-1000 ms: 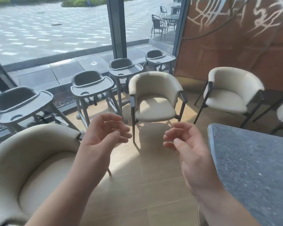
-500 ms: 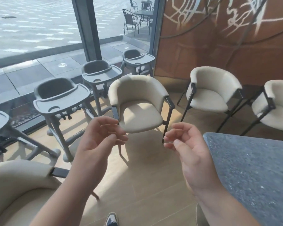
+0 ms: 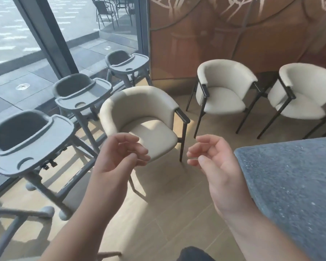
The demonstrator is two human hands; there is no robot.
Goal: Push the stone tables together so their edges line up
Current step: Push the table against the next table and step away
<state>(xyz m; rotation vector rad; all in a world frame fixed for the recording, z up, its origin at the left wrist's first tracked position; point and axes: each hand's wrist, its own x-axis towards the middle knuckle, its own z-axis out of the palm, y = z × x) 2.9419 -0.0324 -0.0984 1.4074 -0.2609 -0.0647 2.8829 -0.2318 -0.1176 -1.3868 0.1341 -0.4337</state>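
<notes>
Meanwhile, both hands, left [image 3: 119,157] and right [image 3: 213,162], are hanging loosely curled and holding nothing beside the stone table [image 3: 294,185] at right, so pushing is not yet starting and is likely calling for a grip on its edge, cream chairs [image 3: 145,119] standing beyond.

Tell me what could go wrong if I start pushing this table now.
Neither the left hand nor the right hand is on the table, so a grip comes first. Only one table shows, so its partner's edge cannot be checked. The cream chair stands close by and might get bumped.
</notes>
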